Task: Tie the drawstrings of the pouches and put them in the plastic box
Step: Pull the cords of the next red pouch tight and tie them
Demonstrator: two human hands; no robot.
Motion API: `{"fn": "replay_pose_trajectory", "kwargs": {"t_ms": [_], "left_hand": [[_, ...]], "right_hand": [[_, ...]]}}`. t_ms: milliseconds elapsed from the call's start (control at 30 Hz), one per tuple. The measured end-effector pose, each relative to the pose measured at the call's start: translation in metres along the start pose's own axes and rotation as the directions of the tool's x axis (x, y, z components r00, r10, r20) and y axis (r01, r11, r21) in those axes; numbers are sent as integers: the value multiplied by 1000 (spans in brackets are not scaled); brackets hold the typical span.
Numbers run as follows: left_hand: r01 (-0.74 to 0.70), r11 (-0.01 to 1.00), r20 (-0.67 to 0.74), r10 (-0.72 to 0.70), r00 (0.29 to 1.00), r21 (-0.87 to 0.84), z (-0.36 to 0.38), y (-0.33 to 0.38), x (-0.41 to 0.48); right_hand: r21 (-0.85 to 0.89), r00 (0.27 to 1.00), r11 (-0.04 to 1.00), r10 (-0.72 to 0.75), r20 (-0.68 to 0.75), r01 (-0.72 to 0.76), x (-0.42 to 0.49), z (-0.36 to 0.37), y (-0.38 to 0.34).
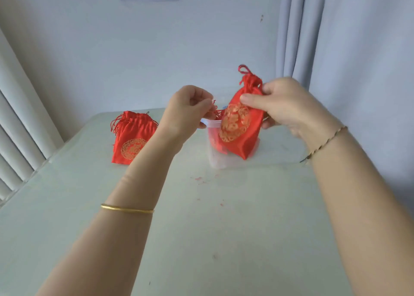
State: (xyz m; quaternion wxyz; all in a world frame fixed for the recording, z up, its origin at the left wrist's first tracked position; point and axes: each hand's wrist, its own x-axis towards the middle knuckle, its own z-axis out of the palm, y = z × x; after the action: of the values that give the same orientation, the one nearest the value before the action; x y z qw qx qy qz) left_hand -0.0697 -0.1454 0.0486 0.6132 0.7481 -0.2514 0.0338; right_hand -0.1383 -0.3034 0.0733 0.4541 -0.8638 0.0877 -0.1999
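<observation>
From my remote seat I see a pale, glossy desk (201, 239) filling the lower view, dotted with small red flecks (198, 178) near its middle. It is set against a light blue wall (134, 49) with a grey curtain (336, 38) hanging at the right and white slats (18, 127) at the left. A small heap of red pouches (132, 138) with gold round prints lies on the desk's far left part, well apart from the clear plastic box (218, 160) standing near the far middle. The left grip (188, 109) has its fingers curled and pinches a red drawstring (215, 110) just above the box rim. The right grip (284, 105) is clamped with thumb and fingers on the gathered neck of 1 pouch (240, 127), held tilted over the box. This pouch hides much of the box, so I cannot tell whether its lower end is inside. Something red shows dimly through the box wall. A gold bangle (126, 209) circles the left forearm, a thin cord bracelet (324, 143) the right wrist.
</observation>
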Motion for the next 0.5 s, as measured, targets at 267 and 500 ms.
{"fn": "replay_pose_trajectory", "kwargs": {"t_ms": [267,500], "left_hand": [[164,986,-220,-161,962,-3,7,-36,49],[240,971,-277,-231,933,-4,0,-76,62]], "right_hand": [[-162,977,978,103,-185,-134,114,-22,22],[-650,907,740,376,188,-172,156,14,69]]}}
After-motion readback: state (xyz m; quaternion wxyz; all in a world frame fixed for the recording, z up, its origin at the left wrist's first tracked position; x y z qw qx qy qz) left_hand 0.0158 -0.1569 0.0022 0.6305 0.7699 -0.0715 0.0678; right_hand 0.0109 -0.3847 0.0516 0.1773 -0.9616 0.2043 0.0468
